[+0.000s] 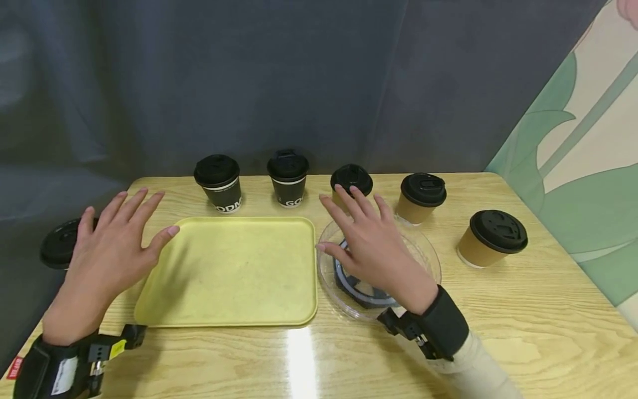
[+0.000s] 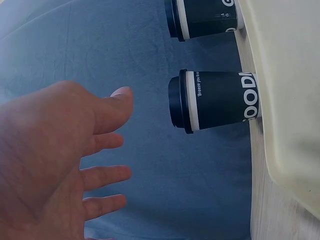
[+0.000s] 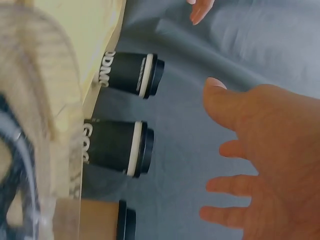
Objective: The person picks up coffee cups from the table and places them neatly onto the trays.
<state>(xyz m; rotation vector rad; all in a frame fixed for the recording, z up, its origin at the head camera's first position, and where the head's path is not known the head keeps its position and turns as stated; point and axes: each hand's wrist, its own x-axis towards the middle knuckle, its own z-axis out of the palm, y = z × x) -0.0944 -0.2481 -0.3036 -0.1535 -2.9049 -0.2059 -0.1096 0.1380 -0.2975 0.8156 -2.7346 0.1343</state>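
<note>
Okay: my left hand and right hand hover apart, empty; paper cups near the table's far edge look light, crushable; grip below lids.

The right hand partly hides the clear container.

left hand: passage rightward over yellow tray, lidded cup blocking outer side | right hand: clear plastic container underneath, brown cup at fingertips
</note>
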